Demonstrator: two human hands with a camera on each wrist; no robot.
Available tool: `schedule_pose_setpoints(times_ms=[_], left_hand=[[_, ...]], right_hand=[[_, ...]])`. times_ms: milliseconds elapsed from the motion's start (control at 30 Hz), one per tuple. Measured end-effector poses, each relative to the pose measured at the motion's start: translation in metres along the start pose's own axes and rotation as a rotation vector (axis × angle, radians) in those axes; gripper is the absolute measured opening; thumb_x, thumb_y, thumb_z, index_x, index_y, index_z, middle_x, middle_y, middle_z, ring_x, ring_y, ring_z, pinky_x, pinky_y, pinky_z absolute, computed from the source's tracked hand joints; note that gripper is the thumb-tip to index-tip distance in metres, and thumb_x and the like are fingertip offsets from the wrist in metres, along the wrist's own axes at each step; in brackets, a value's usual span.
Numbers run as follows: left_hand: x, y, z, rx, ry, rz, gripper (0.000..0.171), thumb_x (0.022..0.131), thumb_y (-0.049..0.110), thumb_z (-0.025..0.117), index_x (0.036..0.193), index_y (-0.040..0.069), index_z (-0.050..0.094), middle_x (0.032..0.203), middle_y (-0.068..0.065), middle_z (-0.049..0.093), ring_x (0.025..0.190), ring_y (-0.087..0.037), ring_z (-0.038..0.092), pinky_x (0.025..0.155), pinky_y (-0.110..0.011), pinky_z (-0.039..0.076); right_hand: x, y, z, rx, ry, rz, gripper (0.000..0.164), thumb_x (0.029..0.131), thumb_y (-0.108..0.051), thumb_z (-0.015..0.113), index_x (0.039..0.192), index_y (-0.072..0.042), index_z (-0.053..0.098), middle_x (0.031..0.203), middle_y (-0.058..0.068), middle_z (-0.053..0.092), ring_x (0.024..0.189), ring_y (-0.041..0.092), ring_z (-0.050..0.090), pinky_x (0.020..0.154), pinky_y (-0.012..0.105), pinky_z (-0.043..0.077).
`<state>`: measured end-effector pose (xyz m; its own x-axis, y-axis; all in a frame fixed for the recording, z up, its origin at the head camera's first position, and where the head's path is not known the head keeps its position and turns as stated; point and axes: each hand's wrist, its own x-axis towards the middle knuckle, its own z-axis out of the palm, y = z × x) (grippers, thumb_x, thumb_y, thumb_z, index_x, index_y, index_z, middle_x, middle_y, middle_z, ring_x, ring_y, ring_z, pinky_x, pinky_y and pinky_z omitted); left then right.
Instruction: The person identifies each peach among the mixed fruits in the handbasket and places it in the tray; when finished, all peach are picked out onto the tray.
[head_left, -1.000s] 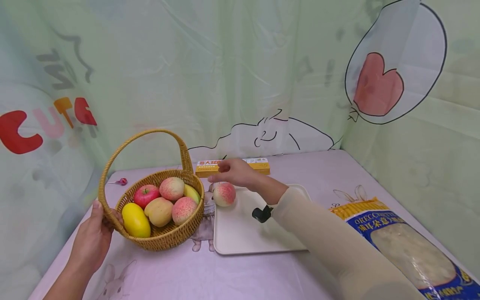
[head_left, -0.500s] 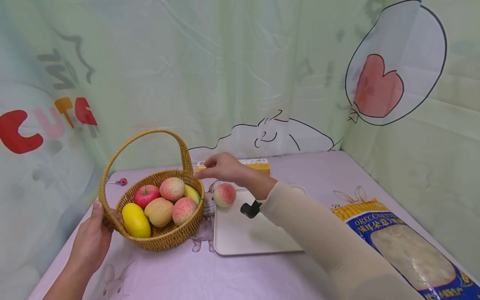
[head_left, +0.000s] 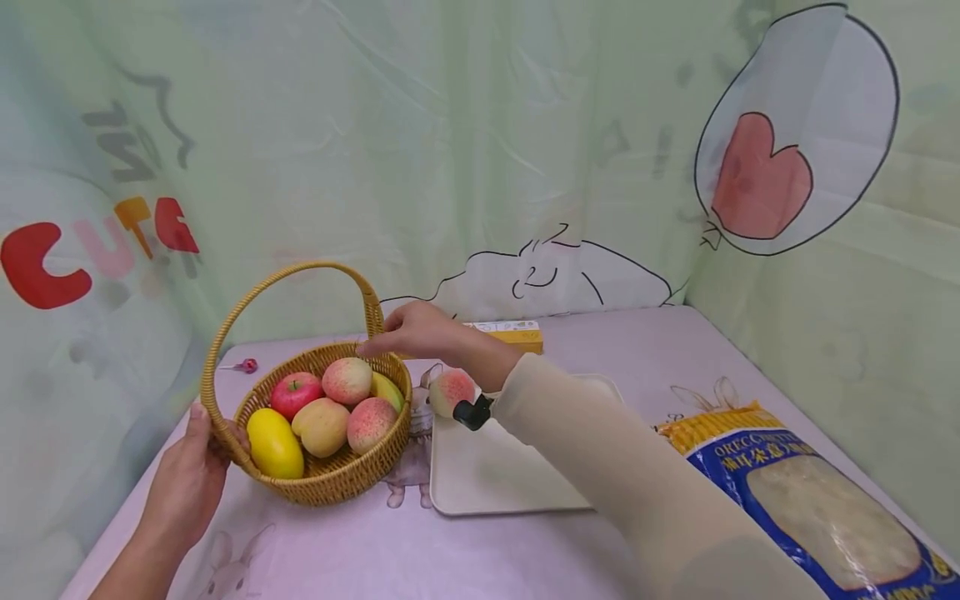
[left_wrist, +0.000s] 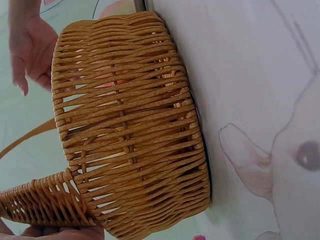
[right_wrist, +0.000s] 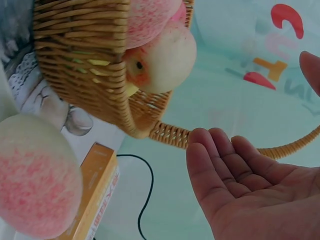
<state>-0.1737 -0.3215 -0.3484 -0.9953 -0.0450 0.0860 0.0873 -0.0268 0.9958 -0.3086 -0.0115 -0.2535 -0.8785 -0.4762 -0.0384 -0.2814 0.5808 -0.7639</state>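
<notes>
A wicker basket (head_left: pixel 330 490) with a tall hoop handle stands on the left of the table. It holds a red apple (head_left: pixel 296 395), two blushed peaches (head_left: pixel 347 381), a yellowish peach-like fruit (head_left: pixel 322 427), a yellow mango-shaped fruit (head_left: pixel 274 443) and a partly hidden banana (head_left: pixel 387 390). My left hand (head_left: pixel 183 483) grips the basket where handle meets rim; most of its fingers are hidden behind the weave. With nothing in it, my right hand (head_left: pixel 427 333) hovers over the basket's far right rim, fingers extended (right_wrist: pixel 220 170) near the handle. Another peach (head_left: pixel 450 385) rests at the tray's left corner.
A cream tray (head_left: pixel 502 479) lies right of the basket, under the right forearm. Behind is a yellow box (head_left: pixel 521 340), partly covered by the arm. A blue and yellow orecchiette bag (head_left: pixel 825 508) lies at the right. A lollipop (head_left: pixel 247 365) sits left of the basket.
My right hand has moved left from above the tray's peach to the basket's far right rim. The left hand keeps its grip, and the basket and fruit stay put.
</notes>
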Motion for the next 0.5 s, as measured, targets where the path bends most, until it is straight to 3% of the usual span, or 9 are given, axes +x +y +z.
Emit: schedule_pose_setpoints(times_ms=[133,267,500], left_hand=[[0.0,0.0,-0.002,-0.019,0.003,-0.003,0.058,0.108,0.058,0.025,0.122,0.004,0.043,0.104,0.004,0.048,0.108,-0.011,0.044,0.092,-0.006,0.041],[0.001,0.0,-0.002,-0.043,0.012,-0.009,0.056,0.108,0.057,0.027,0.119,0.006,0.046,0.103,0.005,0.05,0.107,-0.011,0.045,0.093,-0.007,0.042],[0.001,0.0,0.0,-0.032,0.014,0.019,0.052,0.109,0.055,0.028,0.112,0.01,0.055,0.101,0.004,0.051,0.103,-0.01,0.049,0.092,-0.009,0.043]], right_hand=[[0.008,-0.007,0.005,-0.034,-0.013,-0.024,0.037,0.085,-0.051,0.082,0.08,-0.016,0.07,0.07,-0.005,0.053,0.07,0.013,0.047,0.061,0.026,0.039],[0.014,-0.011,0.008,-0.062,-0.032,-0.036,0.046,0.086,-0.052,0.08,0.065,-0.018,0.057,0.059,-0.007,0.034,0.058,0.012,0.033,0.055,0.027,0.028],[0.026,-0.017,0.011,-0.057,-0.036,0.009,0.055,0.084,-0.053,0.081,0.058,-0.019,0.047,0.058,-0.007,0.03,0.059,0.012,0.035,0.06,0.029,0.034]])
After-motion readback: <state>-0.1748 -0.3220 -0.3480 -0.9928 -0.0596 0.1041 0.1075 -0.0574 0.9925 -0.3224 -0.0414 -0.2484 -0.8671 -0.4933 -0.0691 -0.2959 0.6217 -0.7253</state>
